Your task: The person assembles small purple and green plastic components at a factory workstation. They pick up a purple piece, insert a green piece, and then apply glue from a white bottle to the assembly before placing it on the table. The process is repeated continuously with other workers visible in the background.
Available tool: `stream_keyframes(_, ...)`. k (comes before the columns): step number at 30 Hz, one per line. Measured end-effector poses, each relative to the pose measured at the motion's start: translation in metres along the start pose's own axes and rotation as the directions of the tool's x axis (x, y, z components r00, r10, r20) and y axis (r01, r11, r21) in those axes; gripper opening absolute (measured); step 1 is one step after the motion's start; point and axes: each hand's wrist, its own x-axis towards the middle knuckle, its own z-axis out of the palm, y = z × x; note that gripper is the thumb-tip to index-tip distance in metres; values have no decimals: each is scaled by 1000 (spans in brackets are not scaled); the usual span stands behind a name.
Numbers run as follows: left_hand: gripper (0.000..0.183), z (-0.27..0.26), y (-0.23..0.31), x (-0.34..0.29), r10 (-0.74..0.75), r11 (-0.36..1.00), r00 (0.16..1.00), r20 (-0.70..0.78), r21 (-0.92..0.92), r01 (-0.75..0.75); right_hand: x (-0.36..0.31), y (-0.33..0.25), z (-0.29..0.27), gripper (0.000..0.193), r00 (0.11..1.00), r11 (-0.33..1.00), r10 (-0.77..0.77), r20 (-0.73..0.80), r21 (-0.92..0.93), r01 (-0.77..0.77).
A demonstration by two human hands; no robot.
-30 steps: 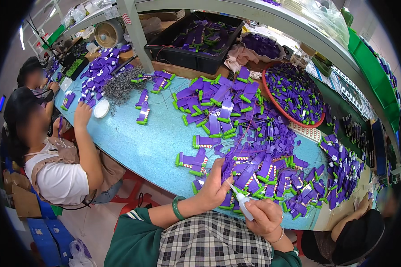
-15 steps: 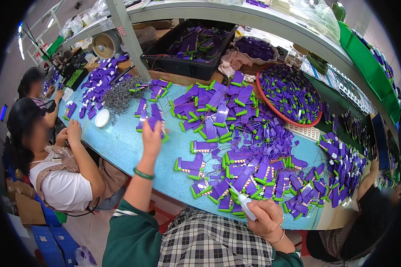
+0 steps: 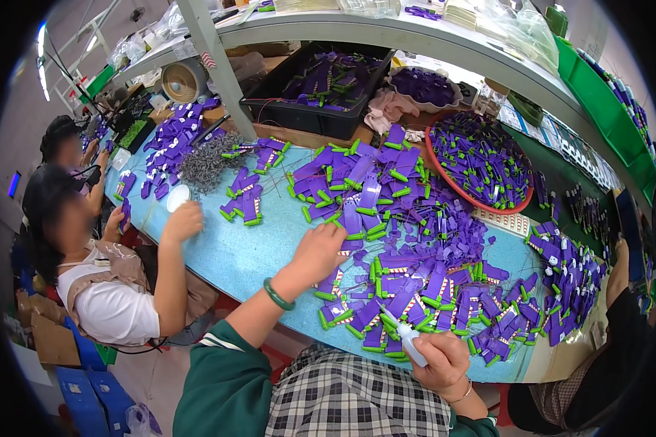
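Note:
In my right hand point(image 3: 444, 362) is a small white squeeze bottle point(image 3: 412, 344), its thin nozzle tilted up to the left over flat purple plastic pieces with bright green ends. My left hand point(image 3: 312, 256) reaches to the left edge of the large pile point(image 3: 408, 197), its fingers curled down over the pieces. What lies under those fingertips is hidden. Several of the pieces carry red and white striped strips and thin wires. A small group of purple pieces point(image 3: 249, 200) lies apart, left of the pile, on the blue tabletop point(image 3: 219, 237).
Behind the pile stand a black crate point(image 3: 306, 109) and a red-rimmed round basket point(image 3: 517, 209) of pieces. To the left are a tangle of grey metal parts point(image 3: 210, 164), a white round lid point(image 3: 177, 197) and a co-worker's hand point(image 3: 183, 221). A shelf post point(image 3: 219, 73) rises at the back.
My left hand has let go of a purple piece at the small left group and moved right and nearer to the big pile. A co-worker's hand has moved to the white lid. My right hand barely moved.

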Motion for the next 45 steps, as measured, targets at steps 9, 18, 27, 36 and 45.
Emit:
stream_keyframes(9, 22, -21, -24, -12, -270, 957, 911, -312, -190, 219, -7, -2, -10, 40, 997, 997, 79, 15, -13, -78)
stream_keyframes(18, 24, -11, 45, -51, 200, 901, 979, 31, -399, -172, -5, -3, -1, 44, 999, 999, 38, 7, 13, -38)
stream_keyframes(27, 18, -32, 13, -59, -44, 989, 999, 26, -140, 47, -10, -2, -4, 43, 998, 998, 60, 0, -14, -60)
stream_keyframes(36, 22, 0, 27, -55, -250, 956, 943, -220, 98, 276, -4, -2, 4, 43, 1000, 999, 15, -23, 50, -14)
stream_keyframes(45, 22, -52, -15, -67, -237, 945, 966, -98, -253, 207, -3, -2, 2, 41, 1000, 1000, 14, 1, 18, -14)
